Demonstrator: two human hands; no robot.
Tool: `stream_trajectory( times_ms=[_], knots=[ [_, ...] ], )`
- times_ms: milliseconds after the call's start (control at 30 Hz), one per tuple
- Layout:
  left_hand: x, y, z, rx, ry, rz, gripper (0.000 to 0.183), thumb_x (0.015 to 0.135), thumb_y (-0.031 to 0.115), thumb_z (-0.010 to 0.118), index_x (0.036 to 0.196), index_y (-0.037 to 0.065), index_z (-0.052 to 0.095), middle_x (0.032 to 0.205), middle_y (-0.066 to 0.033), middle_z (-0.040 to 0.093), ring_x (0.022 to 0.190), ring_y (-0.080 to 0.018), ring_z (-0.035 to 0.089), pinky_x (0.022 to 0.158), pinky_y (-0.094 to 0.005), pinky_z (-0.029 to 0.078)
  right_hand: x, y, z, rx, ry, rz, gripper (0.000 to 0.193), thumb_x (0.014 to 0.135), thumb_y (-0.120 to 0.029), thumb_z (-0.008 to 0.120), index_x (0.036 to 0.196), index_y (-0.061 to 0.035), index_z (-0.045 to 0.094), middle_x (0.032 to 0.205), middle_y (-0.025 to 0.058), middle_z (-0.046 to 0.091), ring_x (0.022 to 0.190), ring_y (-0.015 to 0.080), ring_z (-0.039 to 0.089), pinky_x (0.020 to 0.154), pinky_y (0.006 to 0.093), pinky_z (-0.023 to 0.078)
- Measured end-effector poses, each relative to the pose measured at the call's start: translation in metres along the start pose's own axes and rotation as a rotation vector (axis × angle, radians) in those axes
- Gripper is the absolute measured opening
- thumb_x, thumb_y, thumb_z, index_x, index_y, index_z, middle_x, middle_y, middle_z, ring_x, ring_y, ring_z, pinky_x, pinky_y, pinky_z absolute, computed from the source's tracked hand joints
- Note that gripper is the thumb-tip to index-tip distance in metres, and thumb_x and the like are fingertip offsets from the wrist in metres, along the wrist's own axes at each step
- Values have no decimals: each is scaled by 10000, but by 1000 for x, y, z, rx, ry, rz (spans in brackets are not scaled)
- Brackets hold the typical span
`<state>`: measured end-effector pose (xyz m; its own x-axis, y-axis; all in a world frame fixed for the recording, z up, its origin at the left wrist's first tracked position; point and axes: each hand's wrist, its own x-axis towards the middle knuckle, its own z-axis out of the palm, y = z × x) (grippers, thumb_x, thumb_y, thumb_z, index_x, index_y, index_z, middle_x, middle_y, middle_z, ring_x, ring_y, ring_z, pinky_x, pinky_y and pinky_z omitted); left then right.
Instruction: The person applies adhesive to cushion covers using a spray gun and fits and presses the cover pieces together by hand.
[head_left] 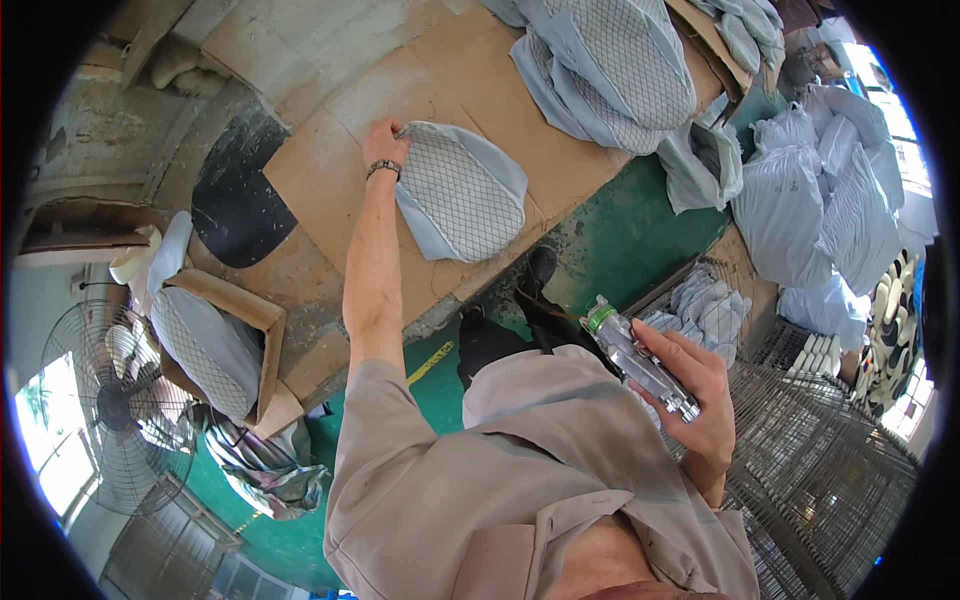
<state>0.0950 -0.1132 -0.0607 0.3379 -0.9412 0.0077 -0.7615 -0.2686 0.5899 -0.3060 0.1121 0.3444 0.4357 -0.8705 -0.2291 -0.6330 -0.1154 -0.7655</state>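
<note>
My left hand (386,146) is closed on the upper left corner of a quilted grey cover piece (462,190). That piece has a diamond-stitched middle and a plain grey border, and it lies on a cardboard sheet (320,165) over the workbench. Beside my body, well away from the piece, my right hand (695,385) grips a silver hand tool (640,358) with a green collar at its far end. The tool's exact kind does not show. At the bench's far right lies a pile of similar quilted pieces (625,75).
White sacks (800,190) stand to the right, near a wire rack (820,480). Grey gloves or cloths (700,310) fill a crate by my right hand. At left are a black board (240,190), an open carton (270,340) with quilted pieces, and a fan (115,405).
</note>
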Motion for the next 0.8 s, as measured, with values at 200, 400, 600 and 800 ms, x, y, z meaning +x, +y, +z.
stream_trajectory(
  times_ms=[200, 400, 600, 800],
  knots=[
    [-34, 37, 10, 434, 312, 258, 333, 793, 93, 697, 1116, 136, 630, 1090, -75, 612, 1031, -284, 601, 871, -418, 489, 1, 2, 1, -6, 33, 5, 745, 589, 114, 564, 1327, 19, 605, 965, 196, 673, 836, 358, 678, 757, 351, 537],
    [-69, 43, 31, 308, 17, 62, 476, 894, 230, 634, 1353, 125, 561, 1261, -161, 570, 1188, -349, 535, 1036, -496, 397, 8, -2, 0, 12, -7, -9, 749, 587, 89, 566, 1332, 20, 601, 965, 190, 672, 843, 353, 680, 762, 354, 535],
    [-132, 60, 56, 366, 77, 210, 691, 966, 476, 547, 1551, 153, 368, 1611, -308, 196, 1488, -494, 172, 1206, -616, 101, 13, -9, 3, -9, 5, -101, 779, 560, 61, 550, 1338, 25, 595, 952, 178, 665, 827, 346, 670, 761, 331, 526],
    [-150, 66, 56, 420, 5, 141, 713, 978, 509, 507, 1550, 107, 367, 1643, -249, 165, 1515, -465, 107, 1203, -624, 88, 13, -19, 7, 2, 24, -135, 601, 726, 45, 738, 1315, 22, 621, 935, 179, 676, 791, 273, 665, 717, 297, 504]
  ],
)
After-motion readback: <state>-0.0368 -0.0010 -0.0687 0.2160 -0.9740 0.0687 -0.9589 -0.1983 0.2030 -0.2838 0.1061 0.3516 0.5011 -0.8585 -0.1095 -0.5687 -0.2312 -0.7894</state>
